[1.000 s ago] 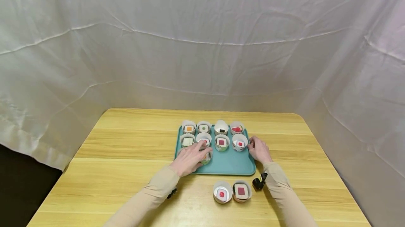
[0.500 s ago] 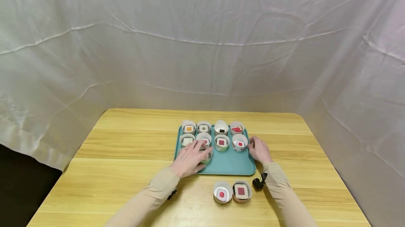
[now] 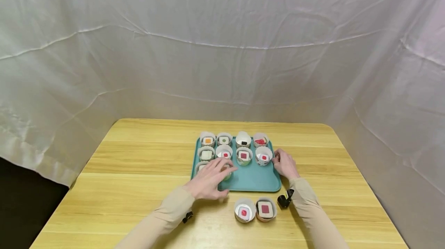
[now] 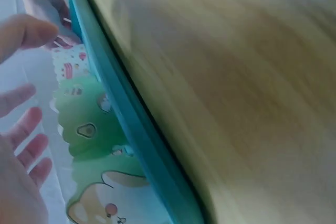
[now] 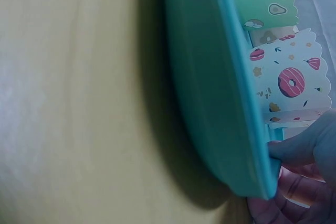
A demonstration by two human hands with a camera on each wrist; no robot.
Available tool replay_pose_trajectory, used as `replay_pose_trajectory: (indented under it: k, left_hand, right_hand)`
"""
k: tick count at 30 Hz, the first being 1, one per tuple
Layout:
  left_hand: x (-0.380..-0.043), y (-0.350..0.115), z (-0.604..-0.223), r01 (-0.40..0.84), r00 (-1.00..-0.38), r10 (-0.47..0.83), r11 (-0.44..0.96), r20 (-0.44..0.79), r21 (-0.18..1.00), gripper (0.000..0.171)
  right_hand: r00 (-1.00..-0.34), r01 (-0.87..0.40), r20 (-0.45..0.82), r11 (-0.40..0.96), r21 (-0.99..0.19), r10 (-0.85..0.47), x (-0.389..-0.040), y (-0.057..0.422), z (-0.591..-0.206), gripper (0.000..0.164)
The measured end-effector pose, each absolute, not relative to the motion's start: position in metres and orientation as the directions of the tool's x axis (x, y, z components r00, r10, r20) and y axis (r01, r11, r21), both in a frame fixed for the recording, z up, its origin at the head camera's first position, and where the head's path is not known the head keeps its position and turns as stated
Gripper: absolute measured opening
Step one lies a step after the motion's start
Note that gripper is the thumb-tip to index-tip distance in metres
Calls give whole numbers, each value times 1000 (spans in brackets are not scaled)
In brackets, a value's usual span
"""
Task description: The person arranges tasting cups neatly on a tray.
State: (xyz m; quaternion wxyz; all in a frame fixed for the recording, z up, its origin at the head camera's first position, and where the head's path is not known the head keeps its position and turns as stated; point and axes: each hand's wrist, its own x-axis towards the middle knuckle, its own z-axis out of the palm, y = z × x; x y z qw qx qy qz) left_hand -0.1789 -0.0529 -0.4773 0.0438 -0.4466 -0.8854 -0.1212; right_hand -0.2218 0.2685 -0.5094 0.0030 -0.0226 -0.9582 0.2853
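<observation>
On the teal tray point(image 3: 255, 179) stand rows of scalloped paper baking cups, each seen from above with a small piece inside. My left hand point(image 3: 210, 179) is over the tray's front left with thumb and fingers spread, holding nothing. Below it, a cup with a white piece point(image 3: 201, 167) and a green cup point(image 4: 86, 121) are partly hidden. At the tray's right side my right hand point(image 3: 286, 164) grips the rim, thumb point(image 5: 299, 148) on the inside and fingers curled outside. Nearest to that hand is a white doughnut-print cup point(image 5: 289, 80) with a red-centred piece.
Two more paper cups stand side by side on the wooden table point(image 3: 139, 187) in front of the tray: one with a red-centred piece point(image 3: 245, 213), one with a dark-red-centred piece point(image 3: 265, 209). A pale curtain point(image 3: 222, 67) hangs behind and at the sides.
My left hand has come off the green cup, its thumb drawn toward the tray's front edge and its fingers opened wider. The right hand has stayed on the tray's rim.
</observation>
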Motion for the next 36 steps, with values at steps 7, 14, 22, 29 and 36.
replay_pose_trajectory:
  k: [7,14,22,29,36]
  left_hand:
    - [-168,-50,-470,814,-548,834,516,59,265,89]
    - [-155,-43,-465,819,-521,854,502,-6,279,98]
    - [-145,-34,-466,834,-505,863,489,-2,258,99]
    - [-141,-28,-473,849,-504,860,478,76,225,100]
    - [-138,-23,-476,832,-522,849,485,82,271,98]
  right_hand:
    - [-999,35,2,842,-539,43,-223,268,-509,20]
    - [-999,39,-4,840,-542,44,-222,269,-509,21]
    - [-999,35,-2,839,-543,40,-221,269,-510,21]
    - [-999,41,-7,842,-538,44,-222,269,-509,22]
    - [-999,43,-11,844,-535,43,-222,268,-509,22]
